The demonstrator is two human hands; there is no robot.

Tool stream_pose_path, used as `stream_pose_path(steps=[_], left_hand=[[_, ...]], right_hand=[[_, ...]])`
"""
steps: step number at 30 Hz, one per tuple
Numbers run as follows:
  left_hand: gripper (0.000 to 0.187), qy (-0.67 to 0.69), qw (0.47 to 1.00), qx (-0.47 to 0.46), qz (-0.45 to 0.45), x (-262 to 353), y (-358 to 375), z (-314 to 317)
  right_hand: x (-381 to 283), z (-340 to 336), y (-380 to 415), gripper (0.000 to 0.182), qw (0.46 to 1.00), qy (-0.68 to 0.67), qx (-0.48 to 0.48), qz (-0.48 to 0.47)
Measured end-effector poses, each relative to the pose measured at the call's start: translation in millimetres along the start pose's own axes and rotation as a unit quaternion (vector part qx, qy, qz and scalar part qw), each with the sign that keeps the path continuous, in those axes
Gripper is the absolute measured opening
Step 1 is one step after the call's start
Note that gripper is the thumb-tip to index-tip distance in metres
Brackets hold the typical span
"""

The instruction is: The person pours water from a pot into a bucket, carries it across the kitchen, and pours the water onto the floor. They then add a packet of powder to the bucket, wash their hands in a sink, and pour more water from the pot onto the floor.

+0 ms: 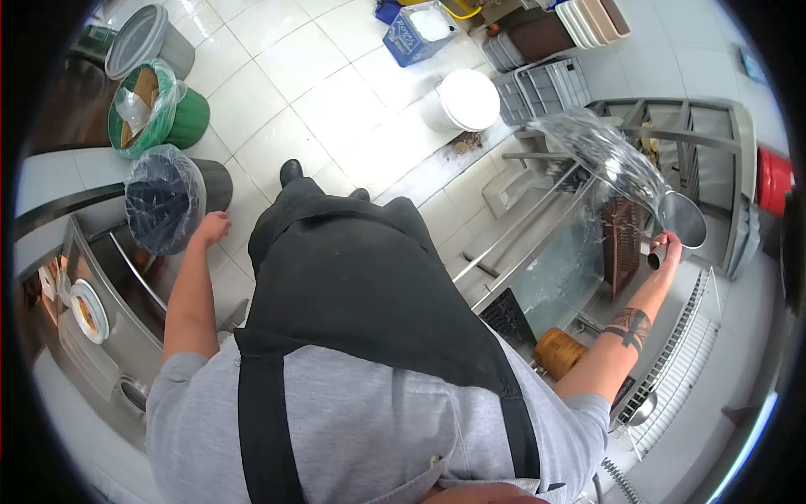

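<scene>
My right hand (667, 247) is closed around the handle of a metal saucepan (683, 220), tipped over the sink area. A wide sheet of water (617, 155) flies from its mouth toward the metal rack frame. Below the water, a brown plastic basket (620, 239) stands at the end of the water-filled steel sink (558, 277). Out to the other side, my left hand (216, 227) hangs with its fingers curled in and nothing visible in them. It is beside a dark bin (220, 185) with a clear plastic liner.
A green lined bin (189, 118) and a grey lidded bin (172, 55) stand beyond the dark one. A white bucket (468, 101), grey crates (550, 84) and a blue box (420, 34) are on the tiled floor. A white wire rack (684, 361) lies beside the sink.
</scene>
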State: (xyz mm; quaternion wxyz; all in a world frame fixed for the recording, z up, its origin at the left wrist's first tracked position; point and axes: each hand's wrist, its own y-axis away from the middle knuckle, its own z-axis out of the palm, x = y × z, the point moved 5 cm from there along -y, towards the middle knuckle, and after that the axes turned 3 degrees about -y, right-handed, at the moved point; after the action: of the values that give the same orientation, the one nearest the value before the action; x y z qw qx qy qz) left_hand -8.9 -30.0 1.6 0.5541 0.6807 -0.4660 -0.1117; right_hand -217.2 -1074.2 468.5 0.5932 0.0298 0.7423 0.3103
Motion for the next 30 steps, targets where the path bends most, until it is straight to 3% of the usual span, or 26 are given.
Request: stream_pose_path(steps=[3, 4, 6, 9, 11, 12, 14, 17, 18, 19, 20, 21, 22, 23, 25, 27, 29, 30], left_hand=[[0.041, 0.021, 0.998, -0.017, -0.065, -28, 6, 12], [0.041, 0.025, 0.997, -0.015, -0.072, -29, 11, 15], [0.042, 0.028, 0.996, -0.011, -0.08, -27, 19, 20], [0.04, 0.024, 0.996, -0.006, -0.081, -20, 27, 22], [0.04, 0.014, 0.998, 0.005, -0.056, -13, 25, 20], [0.04, 0.011, 0.998, 0.008, -0.059, -7, 26, 19], [0.042, 0.002, 0.999, 0.002, -0.032, 12, 31, 14], [0.044, 0.019, 1.0, 0.004, 0.006, 23, 24, 12], [0.044, 0.014, 1.0, 0.005, 0.006, 28, 26, 11], [0.045, 0.016, 1.0, 0.012, 0.003, 36, 32, 11], [0.045, 0.02, 1.0, 0.02, -0.002, 40, 39, 11], [0.045, 0.02, 0.999, 0.026, -0.005, 42, 46, 10], [0.045, -0.002, 1.0, 0.016, -0.015, 43, 53, 8], [0.045, -0.026, 0.999, 0.008, -0.025, 42, 60, 5], [0.047, -0.039, 0.998, 0.015, -0.043, 32, 70, -4], [0.05, -0.062, 0.996, 0.017, -0.058, 26, 80, -11], [0.054, -0.068, 0.994, 0.055, -0.07, 29, 88, -21], [0.057, -0.037, 0.997, 0.026, -0.061, -8, 55, -31]], right_hand=[[-38, 23, 11, 0.017, 0.973, 0.149, 0.07, -0.164], [-52, 31, 16, 0.013, 0.962, 0.205, 0.093, -0.153], [-81, 33, 15, 0.014, 0.926, 0.278, 0.127, -0.22], [-152, 8, -9, 0.025, 0.808, 0.442, 0.203, -0.333], [-175, 25, 25, 0.039, 0.714, 0.532, 0.282, -0.358], [-174, 37, 50, 0.044, 0.7, 0.52, 0.317, -0.374], [-160, 28, 61, 0.059, 0.691, 0.478, 0.383, -0.383], [-80, -51, -5, 0.062, 0.693, 0.462, 0.407, -0.375], [-21, -45, 9, 0.059, 0.676, 0.403, 0.364, -0.497], [35, -65, -2, 0.055, 0.632, 0.466, 0.365, -0.501], [95, -95, -19, 0.05, 0.766, 0.416, 0.353, -0.339], [153, -114, -20, 0.038, 0.793, 0.453, 0.318, -0.254], [215, -151, -39, 0.032, 0.81, 0.503, 0.28, -0.108], [263, -149, -12, 0.032, 0.849, 0.474, 0.231, -0.022], [382, -234, -55, 0.031, 0.766, 0.588, 0.19, 0.178], [433, -217, -24, 0.03, 0.78, 0.54, 0.214, 0.233], [478, -201, -13, 0.025, 0.924, 0.269, 0.176, 0.209], [469, -169, 6, 0.02, 0.973, 0.194, 0.074, 0.1]])
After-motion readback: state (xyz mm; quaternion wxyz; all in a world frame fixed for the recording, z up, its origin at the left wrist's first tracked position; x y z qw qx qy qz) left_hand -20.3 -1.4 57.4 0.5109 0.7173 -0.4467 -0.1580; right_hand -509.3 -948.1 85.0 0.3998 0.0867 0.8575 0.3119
